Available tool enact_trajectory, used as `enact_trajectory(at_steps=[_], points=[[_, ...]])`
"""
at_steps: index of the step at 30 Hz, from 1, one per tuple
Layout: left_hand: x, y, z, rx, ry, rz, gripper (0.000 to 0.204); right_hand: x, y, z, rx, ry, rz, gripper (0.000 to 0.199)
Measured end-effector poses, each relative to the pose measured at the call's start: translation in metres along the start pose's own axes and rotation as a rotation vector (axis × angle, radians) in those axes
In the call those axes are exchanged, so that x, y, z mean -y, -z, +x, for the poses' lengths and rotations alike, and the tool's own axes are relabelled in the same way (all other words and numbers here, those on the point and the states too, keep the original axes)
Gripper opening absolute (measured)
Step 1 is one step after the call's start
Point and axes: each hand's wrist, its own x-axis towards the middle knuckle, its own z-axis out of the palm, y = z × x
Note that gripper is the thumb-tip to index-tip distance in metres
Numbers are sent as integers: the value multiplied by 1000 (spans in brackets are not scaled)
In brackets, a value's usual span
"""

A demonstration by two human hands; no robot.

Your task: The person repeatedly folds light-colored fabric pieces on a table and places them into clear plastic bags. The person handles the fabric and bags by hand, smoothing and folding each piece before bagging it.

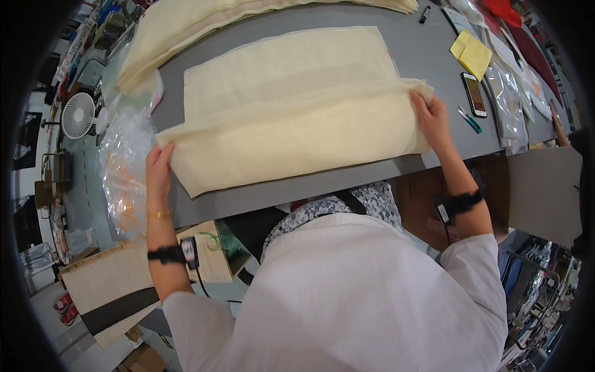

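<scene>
A large piece of cream fabric lies folded lengthwise on the grey table, its near half doubled over. My left hand grips the fold's left corner near the table's left edge. My right hand pinches the right end of the fold, fingers curled over the cloth. Both forearms wear black wrist straps.
A stack of similar cream fabric lies at the far left. Clear plastic bags hang off the left edge. A phone, teal pen, yellow folded cloth and plastic sleeves sit at right. A white fan stands on the floor.
</scene>
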Motion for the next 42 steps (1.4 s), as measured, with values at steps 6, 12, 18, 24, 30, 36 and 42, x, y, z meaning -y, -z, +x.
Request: enact_trajectory(at_steps=[6,12,18,24,30,36,42], points=[[36,-17,51,36,80,185,37,-1,-25,18,105,-86,-699,39],[15,-23,-84,234,-40,568,72,26,37,-56,320,-67,-209,40],[-4,-9,-92,156,-412,868,27,37,53,-34,181,295,-471,19],[-18,21,59,-131,-113,386,26,25,-5,115,31,218,-350,28],[20,9,167,-63,6,739,29,-11,-73,193,98,84,-629,42],[19,-39,114,55,-612,1254,53,-8,-75,133,-38,31,-1052,55],[15,-125,78,249,-503,1368,78,-22,-60,96,107,-125,-727,30]])
